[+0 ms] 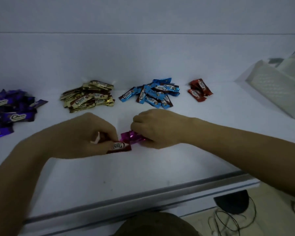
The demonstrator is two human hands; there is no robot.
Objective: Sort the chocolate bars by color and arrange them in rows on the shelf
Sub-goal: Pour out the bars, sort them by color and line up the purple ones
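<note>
Four sorted heaps of Choco bars lie on the white shelf (143, 167): purple (8, 109) at far left, gold (88, 97), blue (152, 94), and a small red heap (199, 91). In front of them my left hand (85, 135) pinches a dark red bar (120, 147) with curled fingers. My right hand (158, 128) grips a shiny magenta bar (130, 136) just to the right of it. The two hands nearly meet, and part of each bar is hidden under the fingers.
A white plastic basket (276, 92) lies tipped at the right end of the shelf. The shelf's metal front edge (143, 203) runs below my arms. Dark cables and a black object (232, 201) lie on the floor at lower right.
</note>
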